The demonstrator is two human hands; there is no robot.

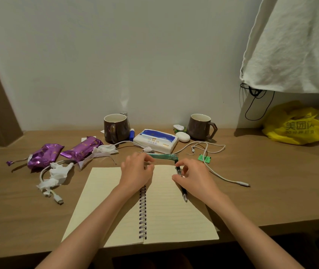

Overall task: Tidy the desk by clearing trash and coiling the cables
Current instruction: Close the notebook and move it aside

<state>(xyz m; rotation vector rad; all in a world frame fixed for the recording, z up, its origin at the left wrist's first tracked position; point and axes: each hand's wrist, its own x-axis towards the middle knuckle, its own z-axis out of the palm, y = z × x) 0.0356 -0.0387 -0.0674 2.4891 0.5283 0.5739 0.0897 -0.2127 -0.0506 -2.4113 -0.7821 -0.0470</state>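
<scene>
Against a pale wall, the wooden desk holds purple wrappers and crumpled tissue tangled with a white cable at the left. At the open notebook, the left hand curls on one end of a green wrapper strip and the right hand pinches the other, over a pen. Further right trails a second cable, then a yellow bag under hanging white cloth.

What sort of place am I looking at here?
Likely a desk in a home or dorm room: an open spiral notebook, purple snack wrappers and a loose white cable lie on it.
</scene>
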